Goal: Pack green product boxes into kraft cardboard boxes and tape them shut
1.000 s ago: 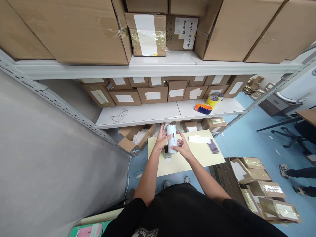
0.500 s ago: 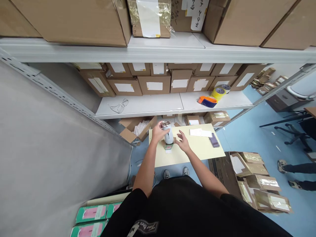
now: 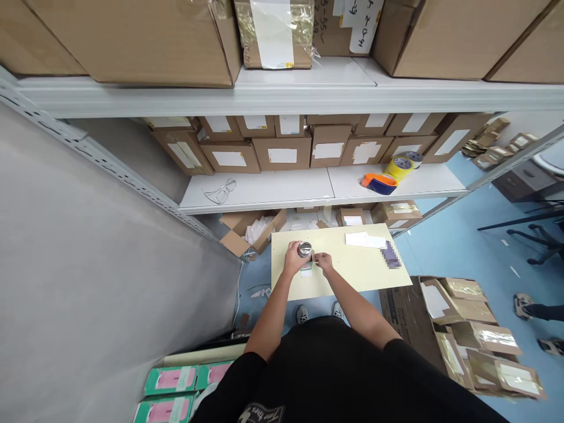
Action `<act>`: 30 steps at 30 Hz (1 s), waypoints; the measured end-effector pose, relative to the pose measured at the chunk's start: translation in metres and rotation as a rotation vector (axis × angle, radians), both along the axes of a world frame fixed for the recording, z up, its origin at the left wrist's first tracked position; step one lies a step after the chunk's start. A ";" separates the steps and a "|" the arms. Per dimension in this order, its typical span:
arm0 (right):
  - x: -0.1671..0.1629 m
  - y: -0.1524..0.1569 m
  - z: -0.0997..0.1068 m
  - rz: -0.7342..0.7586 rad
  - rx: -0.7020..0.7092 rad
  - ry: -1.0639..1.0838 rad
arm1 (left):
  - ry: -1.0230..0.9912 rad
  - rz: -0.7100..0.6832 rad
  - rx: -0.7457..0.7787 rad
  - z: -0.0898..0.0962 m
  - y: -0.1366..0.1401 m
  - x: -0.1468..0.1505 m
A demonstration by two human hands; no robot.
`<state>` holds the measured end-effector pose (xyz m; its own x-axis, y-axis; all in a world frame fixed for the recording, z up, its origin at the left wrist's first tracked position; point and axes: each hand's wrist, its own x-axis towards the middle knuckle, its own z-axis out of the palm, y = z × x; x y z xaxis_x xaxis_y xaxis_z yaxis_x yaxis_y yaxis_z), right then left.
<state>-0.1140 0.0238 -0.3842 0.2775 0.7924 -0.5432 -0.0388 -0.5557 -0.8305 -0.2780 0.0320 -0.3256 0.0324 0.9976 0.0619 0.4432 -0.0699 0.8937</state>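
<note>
A tumbler with a shiny metallic lid (image 3: 304, 249) stands upright in a small green and pink box (image 3: 307, 266), with mostly its top showing. My left hand (image 3: 292, 259) is closed around the tumbler near its lid. At the box's right side, my right hand (image 3: 324, 262) has its fingers pinched together on a brown cardboard flap. Both rest over the left part of a cream-coloured board (image 3: 339, 270). White paper slips (image 3: 365, 239) and a blurred dark item (image 3: 390, 255) lie at the board's right end.
A shelf (image 3: 282, 188) ahead carries labelled cartons, glasses (image 3: 221, 191) and tape rolls (image 3: 399, 167). An open carton (image 3: 253, 228) sits behind the board at left. Taped parcels (image 3: 473, 335) fill a big box at right. Green and pink boxes (image 3: 171, 380) are lower left; another person's shoes (image 3: 523, 305) are far right.
The tumbler has gone down into the small box, under my left hand. My right hand has moved in from spread fingers to a pinch on the flap. The view has shifted slightly.
</note>
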 end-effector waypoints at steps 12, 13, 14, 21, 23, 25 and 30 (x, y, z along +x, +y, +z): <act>0.010 -0.007 0.001 -0.056 -0.064 0.150 | 0.033 0.002 -0.035 -0.025 -0.027 -0.012; 0.010 -0.006 0.002 -0.055 -0.060 0.153 | -0.027 0.101 -0.074 -0.028 -0.028 -0.018; 0.010 -0.005 0.003 -0.054 -0.055 0.156 | -0.094 0.203 -0.137 -0.033 -0.028 -0.023; 0.004 -0.008 0.013 -0.026 0.011 0.169 | -0.402 0.287 -0.391 -0.056 -0.017 -0.021; 0.004 -0.011 0.015 0.009 0.030 0.172 | -0.451 0.264 -0.388 -0.058 -0.015 -0.015; 0.004 -0.014 0.015 0.053 0.045 0.157 | -0.472 0.240 -0.384 -0.061 -0.015 -0.011; 0.003 -0.018 0.007 0.033 0.037 0.088 | -0.450 0.261 -0.363 -0.073 -0.016 0.000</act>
<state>-0.1114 0.0059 -0.3773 0.2039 0.8200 -0.5348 -0.0947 -0.5272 -0.8444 -0.2777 0.0160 -0.3985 -0.1654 0.9292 -0.3306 -0.0201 0.3320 0.9431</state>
